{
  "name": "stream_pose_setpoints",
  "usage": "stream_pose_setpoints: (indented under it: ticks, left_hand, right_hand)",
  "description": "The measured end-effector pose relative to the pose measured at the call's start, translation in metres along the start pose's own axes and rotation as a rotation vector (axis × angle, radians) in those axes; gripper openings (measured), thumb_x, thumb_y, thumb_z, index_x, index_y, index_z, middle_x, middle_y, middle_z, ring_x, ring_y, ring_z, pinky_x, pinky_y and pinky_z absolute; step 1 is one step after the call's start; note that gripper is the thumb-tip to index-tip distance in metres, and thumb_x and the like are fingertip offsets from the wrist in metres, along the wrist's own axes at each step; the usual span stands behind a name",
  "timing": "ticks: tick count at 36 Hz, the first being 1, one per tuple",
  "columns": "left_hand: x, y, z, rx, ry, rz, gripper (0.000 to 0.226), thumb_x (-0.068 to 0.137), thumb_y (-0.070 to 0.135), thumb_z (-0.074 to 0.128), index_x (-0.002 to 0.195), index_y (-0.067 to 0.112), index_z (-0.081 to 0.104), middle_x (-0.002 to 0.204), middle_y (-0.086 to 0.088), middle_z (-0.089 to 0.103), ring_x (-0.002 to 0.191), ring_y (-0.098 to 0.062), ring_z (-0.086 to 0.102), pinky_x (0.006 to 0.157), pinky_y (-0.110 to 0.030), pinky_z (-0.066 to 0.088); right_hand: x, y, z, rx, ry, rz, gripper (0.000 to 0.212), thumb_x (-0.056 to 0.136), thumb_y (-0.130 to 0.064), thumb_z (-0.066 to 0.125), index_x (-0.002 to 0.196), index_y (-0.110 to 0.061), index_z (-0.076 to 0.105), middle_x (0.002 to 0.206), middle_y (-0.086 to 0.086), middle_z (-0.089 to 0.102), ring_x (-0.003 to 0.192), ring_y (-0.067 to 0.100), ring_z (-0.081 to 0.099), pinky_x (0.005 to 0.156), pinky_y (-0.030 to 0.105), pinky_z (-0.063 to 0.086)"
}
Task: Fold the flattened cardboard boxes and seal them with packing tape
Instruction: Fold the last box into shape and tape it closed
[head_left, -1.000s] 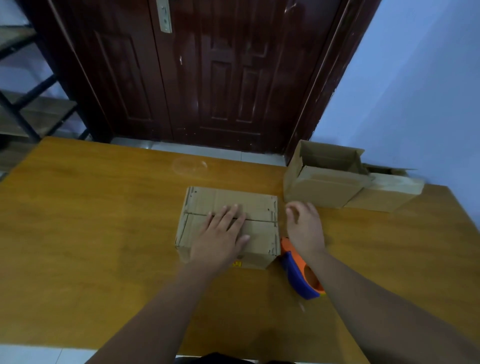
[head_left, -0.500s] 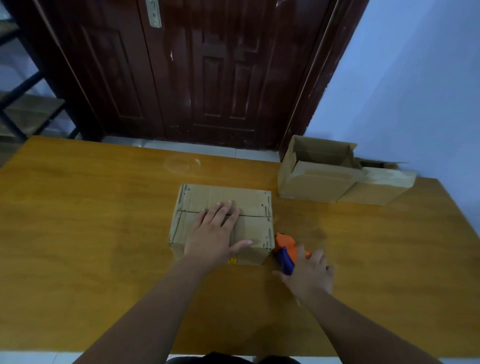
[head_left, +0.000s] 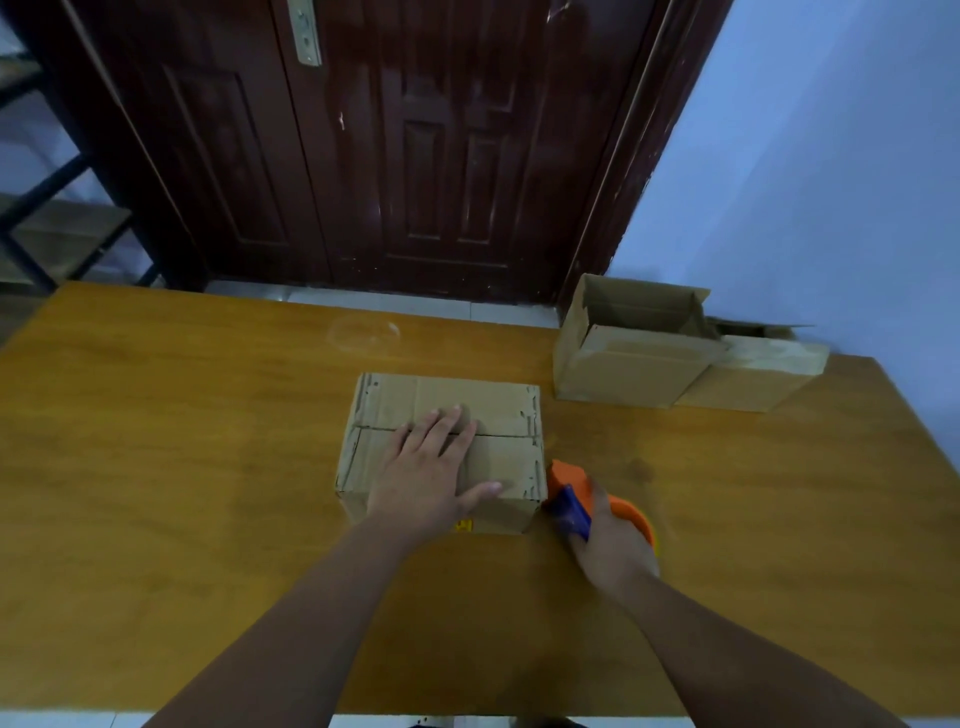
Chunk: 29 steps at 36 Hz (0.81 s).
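At centre frame the folded cardboard box (head_left: 441, 447) sits on the wooden table (head_left: 156, 467), and the left hand (head_left: 431, 467) lies flat on it with fingers straight across the seam between the two closed flaps, apparently to keep them down until tape goes on. Just right of the box, at its lower right corner, the right hand (head_left: 610, 540) curls around the orange and blue tape dispenser (head_left: 576, 493), seemingly readying it for the seam. In the upper right, an open-topped box (head_left: 628, 353) stands touching another box (head_left: 753, 379), set aside.
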<state>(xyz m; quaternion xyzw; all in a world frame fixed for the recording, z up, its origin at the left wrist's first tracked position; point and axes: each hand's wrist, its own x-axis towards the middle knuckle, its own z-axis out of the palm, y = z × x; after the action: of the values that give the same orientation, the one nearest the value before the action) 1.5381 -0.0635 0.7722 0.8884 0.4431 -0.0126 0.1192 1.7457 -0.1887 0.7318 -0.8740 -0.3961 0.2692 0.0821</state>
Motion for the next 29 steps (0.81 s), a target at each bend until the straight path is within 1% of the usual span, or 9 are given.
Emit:
stream_pose_setpoints:
  ticks: [2,4,10,15,19,21,23,26,29]
  left_hand:
    - [0.000,0.000,0.000,0.006,0.004,0.002,0.106,0.062,0.084,-0.014,0.152,0.031,0.003,0.160,0.008,-0.005,0.147,-0.014,-0.007,0.120,-0.041,0.000]
    - [0.000,0.000,-0.001,0.007,0.003,0.001,0.105,0.062,0.083,-0.013,0.152,0.031,0.003,0.160,0.008,-0.005,0.147,-0.014,-0.006,0.119,-0.040,0.000]
    - [0.001,0.000,-0.001,-0.027,0.001,-0.006,0.105,0.063,0.085,-0.005,0.152,0.031,0.006,0.161,0.008,-0.002,0.147,-0.014,-0.006,0.119,-0.040,-0.002]
    - [0.002,-0.003,0.000,-0.039,-0.014,0.013,0.101,0.067,0.084,-0.004,0.153,0.031,0.006,0.160,0.009,-0.002,0.147,-0.014,-0.005,0.119,-0.040,-0.002]
    - [0.002,-0.005,0.000,-0.138,0.045,0.012,0.073,0.091,0.066,0.015,0.152,0.027,0.014,0.160,0.007,0.010,0.147,-0.013,0.004,0.118,-0.037,0.004]
    - [0.003,-0.005,-0.001,-0.324,0.143,-0.022,0.059,0.098,0.050,0.033,0.150,0.023,0.024,0.154,0.002,0.030,0.142,-0.017,0.023,0.115,-0.037,0.018]
    - [0.002,-0.005,-0.006,-0.598,0.241,-0.108,0.052,0.099,0.037,0.042,0.148,0.021,0.029,0.143,0.002,0.047,0.131,-0.020,0.043,0.103,-0.036,0.036]
    - [-0.002,-0.007,-0.012,-0.946,0.310,-0.233,0.060,0.098,0.045,0.037,0.151,0.026,0.015,0.141,0.007,0.048,0.125,-0.017,0.048,0.093,-0.035,0.041]
    - [-0.003,-0.008,-0.019,-1.201,0.444,-0.339,0.071,0.086,0.063,0.035,0.148,0.030,0.020,0.135,0.006,0.047,0.125,-0.015,0.045,0.091,-0.029,0.037]
  right_hand:
    - [0.004,0.000,-0.007,0.009,0.021,-0.046,0.074,0.098,-0.035,0.048,0.151,-0.032,-0.003,0.075,-0.005,0.060,0.061,0.008,0.058,0.047,0.020,0.040]
    - [0.007,-0.005,-0.017,0.093,0.083,-0.071,0.071,0.098,-0.032,0.047,0.152,-0.034,0.001,0.078,-0.004,0.059,0.059,0.008,0.054,0.044,0.020,0.033]
    - [0.027,-0.033,-0.063,0.836,0.193,-0.069,0.052,0.095,-0.021,0.059,0.142,-0.028,0.037,0.120,-0.003,0.058,0.086,0.006,0.059,0.065,0.023,0.045]
    - [0.027,-0.066,-0.114,1.137,0.118,-0.193,0.039,0.092,-0.017,0.061,0.128,-0.031,0.055,0.106,-0.013,0.067,0.093,0.007,0.066,0.073,0.024,0.051]
    - [0.020,-0.095,-0.149,1.035,-0.094,-0.335,0.028,0.090,-0.015,0.061,0.108,-0.036,0.066,0.100,-0.006,0.074,0.086,0.014,0.070,0.067,0.023,0.053]
    - [0.016,-0.109,-0.159,0.868,-0.250,-0.389,0.029,0.089,-0.018,0.063,0.112,-0.035,0.066,0.094,-0.005,0.074,0.081,0.014,0.071,0.063,0.022,0.053]
    - [0.013,-0.123,-0.162,0.690,-0.339,-0.410,0.031,0.087,-0.020,0.067,0.116,-0.033,0.064,0.092,-0.005,0.074,0.078,0.013,0.071,0.061,0.021,0.053]
    - [0.009,-0.142,-0.160,0.457,-0.415,-0.438,0.035,0.087,-0.026,0.068,0.119,-0.038,0.059,0.103,-0.004,0.070,0.080,0.012,0.071,0.062,0.021,0.054]
    - [0.008,-0.151,-0.153,0.307,-0.467,-0.443,0.042,0.089,-0.032,0.067,0.129,-0.034,0.054,0.111,0.000,0.067,0.090,0.017,0.069,0.079,0.032,0.057]
